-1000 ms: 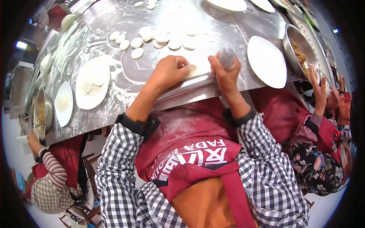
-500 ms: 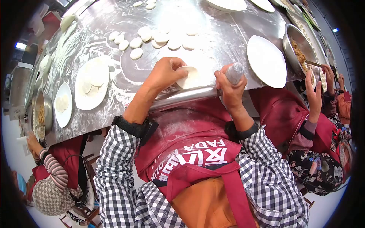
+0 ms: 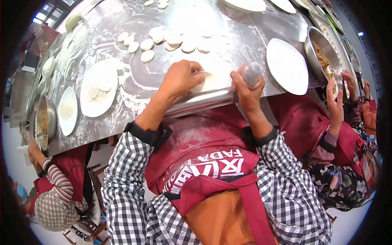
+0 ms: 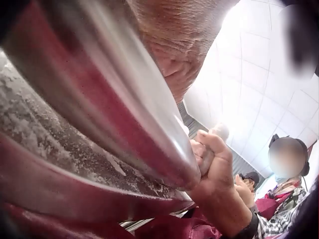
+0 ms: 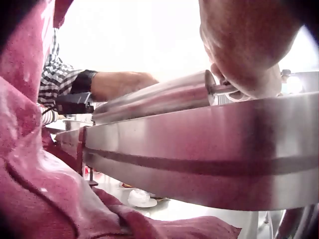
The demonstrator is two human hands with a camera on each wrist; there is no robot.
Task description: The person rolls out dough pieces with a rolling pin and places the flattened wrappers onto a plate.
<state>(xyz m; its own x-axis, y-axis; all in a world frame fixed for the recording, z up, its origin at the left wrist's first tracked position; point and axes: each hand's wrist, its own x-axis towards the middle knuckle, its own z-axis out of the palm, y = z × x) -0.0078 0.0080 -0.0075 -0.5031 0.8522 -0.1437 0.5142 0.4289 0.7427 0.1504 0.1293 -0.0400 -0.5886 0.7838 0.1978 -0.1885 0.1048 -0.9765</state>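
Note:
A flat round dough wrapper (image 3: 208,83) lies on the floured steel table (image 3: 134,94), close to its front edge. My left hand (image 3: 181,79) pinches its left side between thumb and fingers. My right hand (image 3: 248,90) grips the right end of a smooth metal rolling pin (image 3: 204,100), with a grey rounded end sticking up out of the fist. The pin lies along the table edge and overlaps the wrapper's near side. In the right wrist view, a thin shaft runs from the roller (image 5: 159,97) into the right hand (image 5: 244,55).
Several dough pieces (image 3: 148,56) sit beyond my hands. To the left are a plate of wrappers (image 3: 87,104) and a smaller plate (image 3: 73,120). A white plate (image 3: 281,61) and a steel bowl of filling (image 3: 312,49) stand right. Other people work on both sides.
The rolling pin first came back toward me, baring the wrapper, then moved slightly forward over its near side. My right hand has shifted a little right and nearer; the left keeps its pinch.

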